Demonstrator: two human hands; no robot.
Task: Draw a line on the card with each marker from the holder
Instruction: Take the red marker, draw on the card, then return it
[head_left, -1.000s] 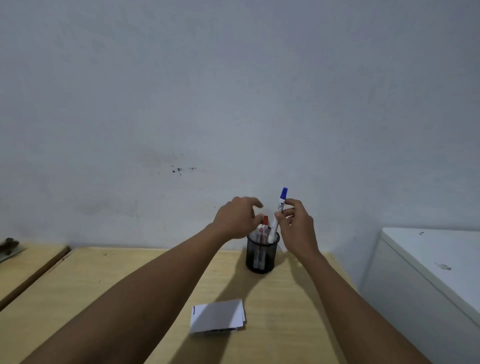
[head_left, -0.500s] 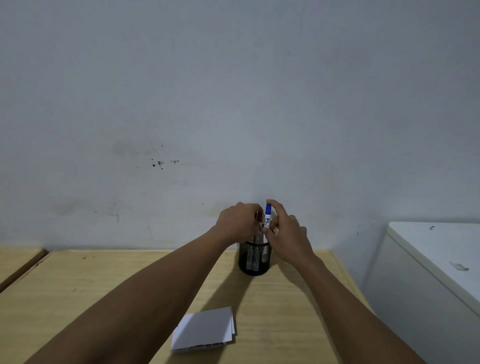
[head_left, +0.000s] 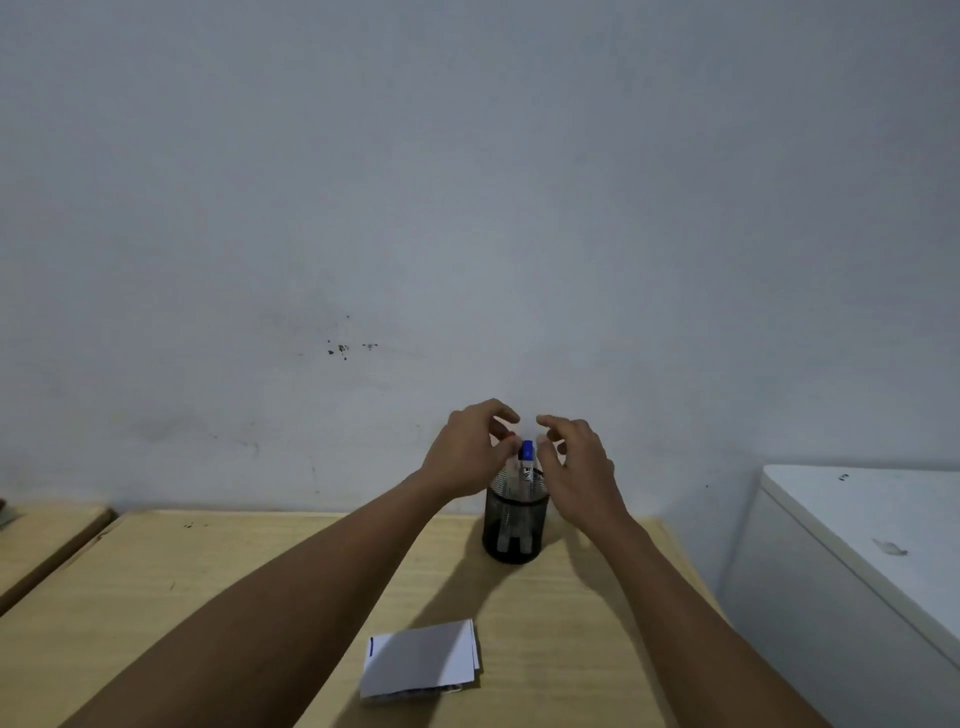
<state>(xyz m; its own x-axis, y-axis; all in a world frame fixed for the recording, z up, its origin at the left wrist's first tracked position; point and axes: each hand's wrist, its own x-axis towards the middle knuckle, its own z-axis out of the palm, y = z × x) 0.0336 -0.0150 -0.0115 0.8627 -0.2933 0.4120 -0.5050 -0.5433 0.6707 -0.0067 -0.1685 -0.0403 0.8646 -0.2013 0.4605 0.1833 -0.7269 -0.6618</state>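
Note:
A black mesh holder (head_left: 515, 530) stands at the back of the wooden table (head_left: 208, 587), near the wall. The blue-capped marker (head_left: 527, 451) stands upright in it, beside other white marker barrels. My right hand (head_left: 576, 467) hovers just right of the blue cap with its fingers spread, holding nothing. My left hand (head_left: 467, 452) curls over the holder's left side, fingertips pinched on the red marker's cap (head_left: 511, 435), which barely shows. The white card (head_left: 421, 657) lies on a small stack near the table's front, with a short blue line along its left edge.
A white cabinet or appliance (head_left: 862, 545) stands right of the table, slightly lower than my right forearm. A second wooden surface (head_left: 47, 535) adjoins on the left across a narrow gap. The grey wall rises directly behind the holder.
My right hand lowered the blue marker into the holder and let go, its fingers now spread. My left hand stayed over the holder and closed its fingertips on the red cap.

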